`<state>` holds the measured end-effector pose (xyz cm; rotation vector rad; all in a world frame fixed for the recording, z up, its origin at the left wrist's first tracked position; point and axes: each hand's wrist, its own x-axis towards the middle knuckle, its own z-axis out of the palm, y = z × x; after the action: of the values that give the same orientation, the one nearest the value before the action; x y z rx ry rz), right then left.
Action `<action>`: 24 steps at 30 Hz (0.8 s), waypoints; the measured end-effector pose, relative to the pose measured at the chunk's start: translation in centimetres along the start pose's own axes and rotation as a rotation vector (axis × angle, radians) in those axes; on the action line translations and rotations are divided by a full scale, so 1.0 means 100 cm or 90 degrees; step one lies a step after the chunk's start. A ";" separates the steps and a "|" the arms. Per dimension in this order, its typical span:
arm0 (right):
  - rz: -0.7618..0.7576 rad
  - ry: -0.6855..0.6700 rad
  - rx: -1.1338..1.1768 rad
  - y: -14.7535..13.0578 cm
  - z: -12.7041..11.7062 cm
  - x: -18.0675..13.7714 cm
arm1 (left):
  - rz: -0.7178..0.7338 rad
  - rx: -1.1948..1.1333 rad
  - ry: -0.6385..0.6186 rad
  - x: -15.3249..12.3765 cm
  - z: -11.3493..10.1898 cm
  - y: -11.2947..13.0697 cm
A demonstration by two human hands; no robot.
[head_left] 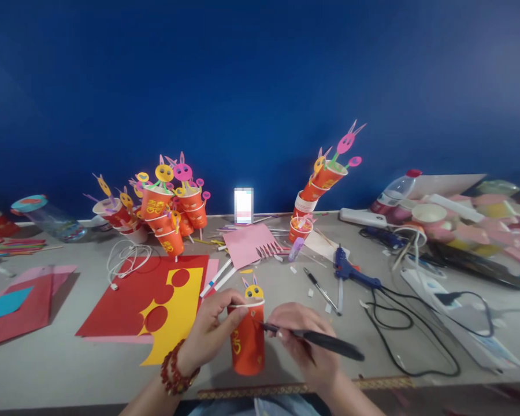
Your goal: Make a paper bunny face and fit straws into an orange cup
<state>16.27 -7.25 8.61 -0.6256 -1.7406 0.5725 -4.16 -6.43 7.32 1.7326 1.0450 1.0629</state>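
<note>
A red paper cup (pixel 249 341) with gold lettering stands upright on the table in front of me. My left hand (pixel 219 323) grips it at the white rim, the thumb lying along the near side. Behind the rim shows a yellow paper bunny face (pixel 253 291) with ears; I cannot tell whether it sits in the cup. In my right hand (pixel 305 338) is a slim black-handled tool (pixel 331 344), held like a pen. Its narrow dark tip is at the cup's right side, just below the rim. What kind of tool it is does not show.
Decorated cup stacks stand at back left (pixel 158 216) and back right (pixel 316 188). A blue glue gun (pixel 355 271) trails a black cord, near a pen (pixel 323 290) and a power strip (pixel 468 329). Red card (pixel 112 306) and cut yellow paper (pixel 186 318) lie left.
</note>
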 end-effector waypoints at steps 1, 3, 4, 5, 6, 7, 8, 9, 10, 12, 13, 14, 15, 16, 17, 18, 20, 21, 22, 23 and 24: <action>-0.023 -0.001 -0.011 0.001 0.000 0.000 | 0.004 0.005 -0.003 0.000 0.000 0.000; -0.034 0.006 -0.024 0.002 0.000 0.000 | 0.016 0.014 -0.006 0.001 0.001 0.000; -0.034 0.010 -0.030 0.002 0.000 0.000 | 0.022 0.018 -0.007 0.001 0.001 0.000; -0.036 0.011 -0.035 0.001 0.000 0.001 | 0.027 0.021 -0.005 0.001 0.001 0.000; -0.040 0.012 -0.039 0.001 0.000 0.001 | 0.030 0.025 -0.005 0.000 0.001 -0.001; -0.048 0.012 -0.045 0.000 0.000 0.002 | 0.032 0.028 -0.006 0.000 0.001 -0.002; -0.057 0.013 -0.050 0.000 0.000 0.002 | 0.035 0.031 -0.008 0.000 0.001 -0.002; -0.065 0.014 -0.055 -0.001 0.000 0.003 | 0.037 0.031 -0.011 -0.001 0.001 -0.003; -0.070 0.017 -0.060 -0.001 0.000 0.003 | 0.039 0.030 -0.016 -0.001 0.001 -0.003; -0.080 0.025 -0.071 -0.001 -0.001 0.003 | 0.035 0.018 -0.022 -0.002 0.001 -0.005; -0.086 0.028 -0.076 0.000 -0.001 0.002 | 0.031 0.010 -0.022 -0.002 0.001 -0.005; -0.087 0.026 -0.082 0.000 0.000 0.001 | 0.027 0.002 -0.021 -0.002 0.001 -0.006; -0.087 0.023 -0.088 0.001 0.000 0.000 | 0.023 -0.004 -0.020 -0.002 0.000 -0.006; -0.081 0.019 -0.093 0.003 0.001 -0.002 | 0.021 -0.006 -0.018 -0.002 0.000 -0.006; -0.070 0.013 -0.098 0.004 0.002 -0.004 | 0.019 -0.005 -0.016 -0.002 0.000 -0.007; -0.052 0.008 -0.104 0.005 0.003 -0.006 | 0.018 -0.002 -0.015 -0.002 -0.001 -0.007; -0.008 -0.014 -0.125 0.008 0.005 -0.009 | 0.017 0.009 -0.014 -0.002 -0.002 -0.007; 0.012 -0.029 -0.132 0.008 0.005 -0.010 | 0.018 0.015 -0.015 -0.002 -0.002 -0.007; 0.032 -0.048 -0.135 0.008 0.005 -0.011 | 0.020 0.023 -0.015 -0.002 -0.003 -0.006; 0.055 -0.070 -0.135 0.008 0.005 -0.010 | 0.022 0.030 -0.015 -0.001 -0.003 -0.006; 0.083 -0.095 -0.133 0.006 0.005 -0.009 | 0.023 0.039 -0.018 -0.001 -0.004 -0.005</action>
<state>16.10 -7.43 7.42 -0.8657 -1.9261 0.5425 -4.64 -6.31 6.92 1.8170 1.0412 1.0356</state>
